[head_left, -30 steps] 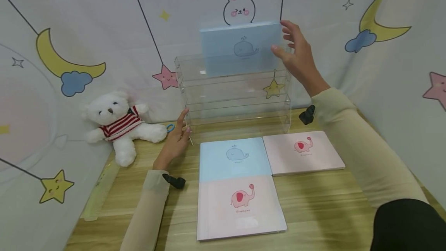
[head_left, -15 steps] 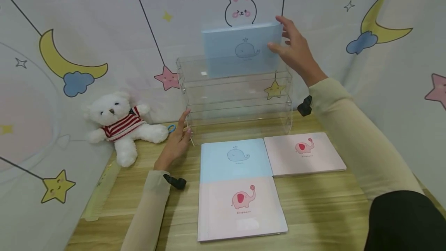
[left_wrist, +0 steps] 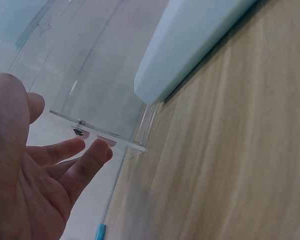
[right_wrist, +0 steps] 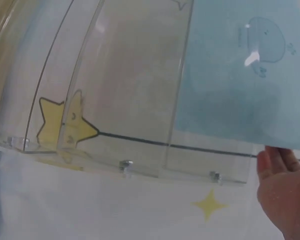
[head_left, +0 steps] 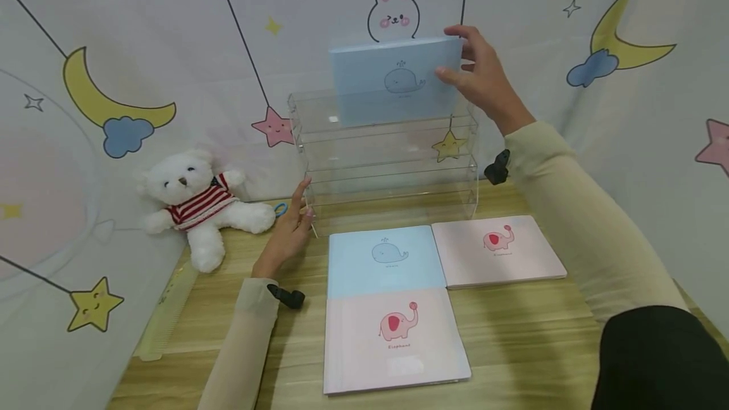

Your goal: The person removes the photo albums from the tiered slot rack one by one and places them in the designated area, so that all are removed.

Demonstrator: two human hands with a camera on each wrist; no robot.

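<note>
My right hand [head_left: 485, 81] holds a light blue notebook [head_left: 364, 84] with a whale drawing by its right edge, thumb on the front cover, other fingers behind. The notebook stands upright in the top tier of a clear acrylic rack [head_left: 387, 152]; its lower part shows through the panel. At the rack's lower left side is my left hand [head_left: 286, 233]. In the left wrist view, the fingertips of the left hand [left_wrist: 40, 187] rest at the clear side panel [left_wrist: 102, 131], with the thumb apart. The right wrist view shows the blue notebook [right_wrist: 230, 95] with fingers behind its edge.
Before the rack lie another blue whale notebook [head_left: 353, 264], a pink elephant notebook [head_left: 353, 347] and a second pink one [head_left: 461, 255]. A white teddy bear [head_left: 202, 207], a blue ring-shaped handle [head_left: 280, 209] and a pale green comb [head_left: 165, 315] are on the left.
My right hand has shifted slightly left over the notebook's right edge, its thumb now further onto the cover. The left hand and the rack look the same.
</note>
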